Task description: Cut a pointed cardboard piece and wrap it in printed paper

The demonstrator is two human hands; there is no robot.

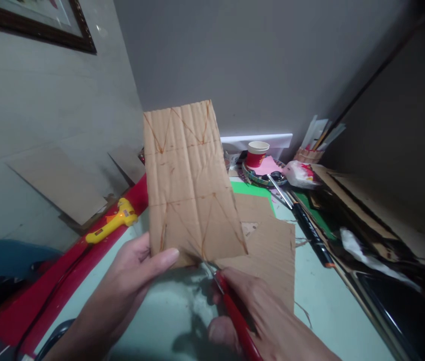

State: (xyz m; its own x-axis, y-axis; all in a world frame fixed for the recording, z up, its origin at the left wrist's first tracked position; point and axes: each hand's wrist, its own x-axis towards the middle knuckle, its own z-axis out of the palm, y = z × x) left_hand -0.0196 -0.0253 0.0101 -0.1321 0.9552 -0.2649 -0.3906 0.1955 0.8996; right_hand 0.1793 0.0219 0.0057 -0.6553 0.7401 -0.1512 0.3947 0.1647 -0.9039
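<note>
A rectangular cardboard piece [188, 175] is held up above the table, marked with brown zigzag lines near its top and bottom and two dashed lines across. My left hand [133, 281] pinches its lower left corner, thumb on the front face. My right hand [257, 311] is closed around a red-handled tool [235, 316], which looks like scissors. Its metal tip meets the cardboard's bottom edge at the low point of a zigzag; how far the blades are apart is hard to see.
More cardboard [268, 255] lies on the pale green table [317, 296]. A yellow glue gun [113, 220] rests at the left on red cloth. Behind stands a red and white cup [256, 154]; a black marker [312, 233] and stacked scraps lie at the right.
</note>
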